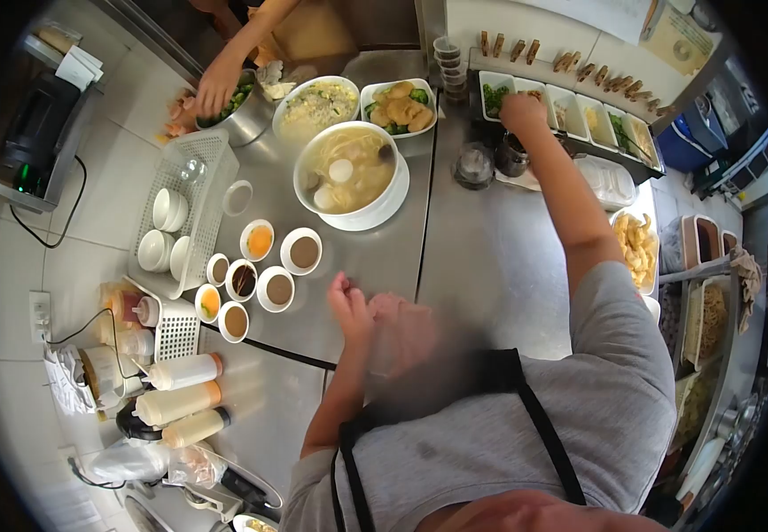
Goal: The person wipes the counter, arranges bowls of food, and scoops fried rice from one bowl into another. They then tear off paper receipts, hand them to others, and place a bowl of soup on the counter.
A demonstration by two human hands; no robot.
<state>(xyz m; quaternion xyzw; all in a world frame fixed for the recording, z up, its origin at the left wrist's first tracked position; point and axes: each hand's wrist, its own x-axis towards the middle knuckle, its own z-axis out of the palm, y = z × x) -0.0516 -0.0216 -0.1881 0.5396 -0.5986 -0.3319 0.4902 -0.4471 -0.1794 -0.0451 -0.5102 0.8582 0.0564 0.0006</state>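
Stainless steel counter (pixel 481 266) carries a big white bowl of noodle soup (pixel 348 173), judged heavy, slippery and spill-prone, best taken by its rim with both hands. The right hand (pixel 522 111) reaches with fingers curled into the topping trays (pixel 570 111); the left hand (pixel 348 306) hovers loosely curled, empty, near small sauce cups (pixel 264 266).
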